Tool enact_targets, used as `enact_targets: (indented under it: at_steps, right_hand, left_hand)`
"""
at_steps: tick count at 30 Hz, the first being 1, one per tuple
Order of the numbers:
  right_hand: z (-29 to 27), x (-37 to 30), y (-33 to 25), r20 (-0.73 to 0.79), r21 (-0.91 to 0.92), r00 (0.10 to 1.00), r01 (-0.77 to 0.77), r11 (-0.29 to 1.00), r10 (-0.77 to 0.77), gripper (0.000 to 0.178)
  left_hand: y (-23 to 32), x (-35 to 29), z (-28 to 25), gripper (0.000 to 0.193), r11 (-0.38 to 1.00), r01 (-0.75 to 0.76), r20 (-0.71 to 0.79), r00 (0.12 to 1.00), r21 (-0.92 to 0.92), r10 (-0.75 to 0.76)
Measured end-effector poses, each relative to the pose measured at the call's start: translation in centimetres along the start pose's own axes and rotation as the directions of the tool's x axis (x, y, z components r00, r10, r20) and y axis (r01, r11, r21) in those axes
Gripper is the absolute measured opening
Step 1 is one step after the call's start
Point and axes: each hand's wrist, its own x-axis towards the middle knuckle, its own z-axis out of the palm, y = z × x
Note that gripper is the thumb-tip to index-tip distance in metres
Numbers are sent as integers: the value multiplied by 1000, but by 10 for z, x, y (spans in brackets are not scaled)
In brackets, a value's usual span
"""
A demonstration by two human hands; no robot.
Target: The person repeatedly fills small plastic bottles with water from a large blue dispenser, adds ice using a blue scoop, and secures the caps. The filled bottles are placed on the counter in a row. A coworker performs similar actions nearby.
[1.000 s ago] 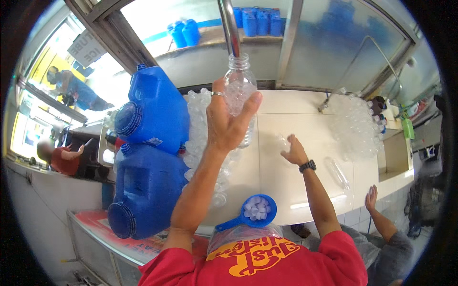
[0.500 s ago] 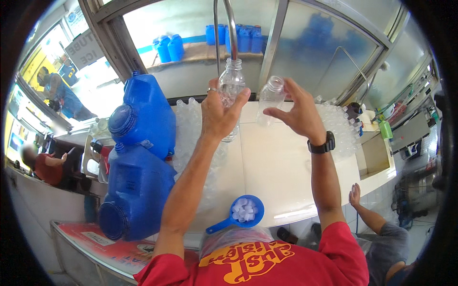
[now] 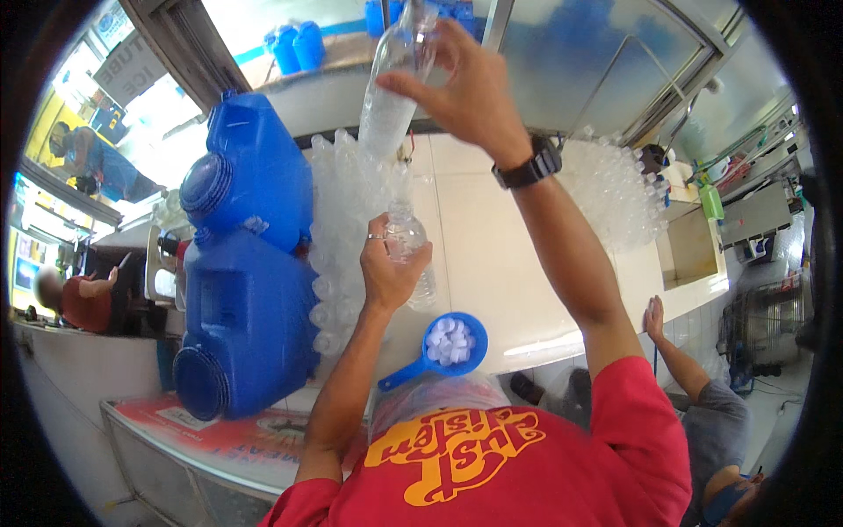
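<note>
Holding clear bottle (image 3: 386, 119) in my right hand (image 3: 474, 88), top centre of frame, arm (image 3: 566, 241) outstretched; my left hand (image 3: 389, 274), lower, mid-frame, clasps second bottle (image 3: 406, 232) upright.

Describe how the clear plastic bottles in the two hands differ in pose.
The clear plastic bottle in the right hand is higher in view than the clear plastic bottle in the left hand. The right bottle's neck leans rightward in view; the left bottle's, slightly leftward. Both are transparent and hand-held.
</note>
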Motion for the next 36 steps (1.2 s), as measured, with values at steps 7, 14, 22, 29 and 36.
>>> enact_targets:
  at_steps: [7, 14, 22, 29, 36]
  right_hand:
    - [-18, 5, -14, 51, 11, 998, -45, 999, 44, 76]
    - [4, -1, 11, -137, -25, 988, 68, 997, -71, 77]
    - [-10, 1, 7, -85, -25, 995, 44, 999, -46, 73]
    - [-22, -2, -4, 159, 85, 987, -40, 996, 27, 78]
    - [-78, -158, 176, 8, 21, 919, -395, 919, 395, 72]
  left_hand:
    - [-42, -17, -29, 61, 843, -244, 428, 904, 480, 18]
    - [-89, 6, -15, 65, 487, -321, 429, 895, 812, -125]
    - [-34, 49, -20, 69, 646, -316, 401, 916, 694, 18]
    - [43, 180, -25, 69, 805, -594, 89, 802, 5, 591]
    - [59, 149, 2, 51, 900, -375, 111, 908, -221, 405]
